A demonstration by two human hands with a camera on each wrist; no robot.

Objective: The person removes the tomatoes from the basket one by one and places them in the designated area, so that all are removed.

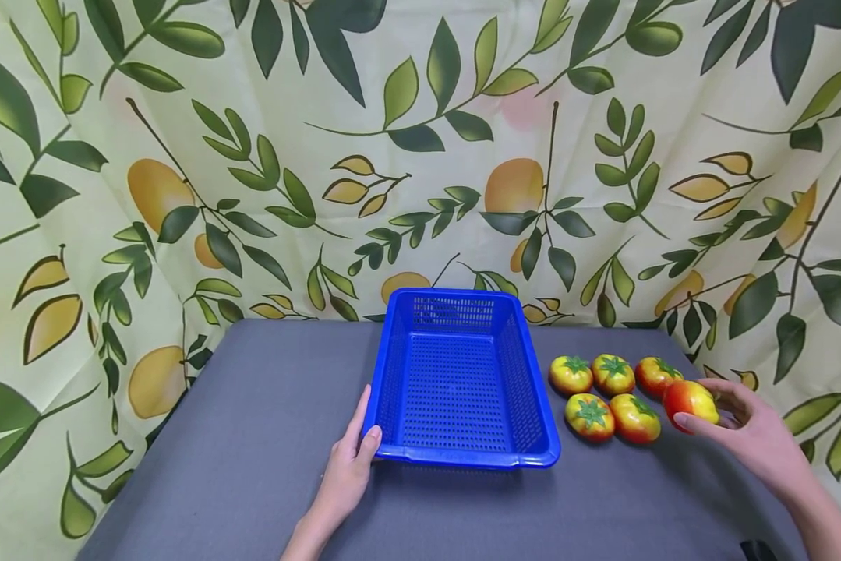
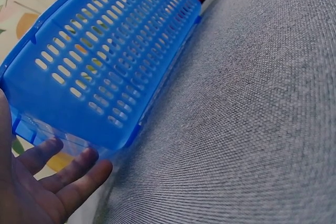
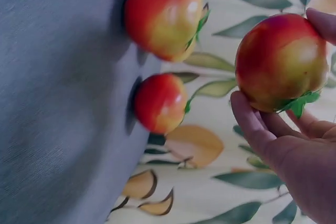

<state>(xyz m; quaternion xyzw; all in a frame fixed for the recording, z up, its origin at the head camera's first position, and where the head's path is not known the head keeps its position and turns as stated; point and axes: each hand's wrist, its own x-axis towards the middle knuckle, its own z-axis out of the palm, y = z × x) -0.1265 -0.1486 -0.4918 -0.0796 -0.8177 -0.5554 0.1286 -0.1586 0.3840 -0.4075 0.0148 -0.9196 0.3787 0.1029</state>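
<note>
A blue plastic basket [image 1: 455, 389] with perforated walls and floor stands in the middle of the table, with nothing inside. At its near left corner my left hand [image 1: 350, 463] grips the rim, the thumb over the edge and fingers against the outer wall, as the left wrist view shows. To the right, my right hand [image 1: 757, 432] holds a red-and-yellow tomato [image 3: 281, 61] between thumb and fingers, above the table. Its green leafy top points downward in the right wrist view. Several similar tomatoes [image 1: 590, 417] sit in two rows between the basket and that hand.
A grey cloth [image 1: 273, 405] covers the table. Behind and at both sides hangs a curtain [image 1: 420, 171] printed with leaves and fruit. A small black object [image 1: 757, 550] shows at the lower right edge.
</note>
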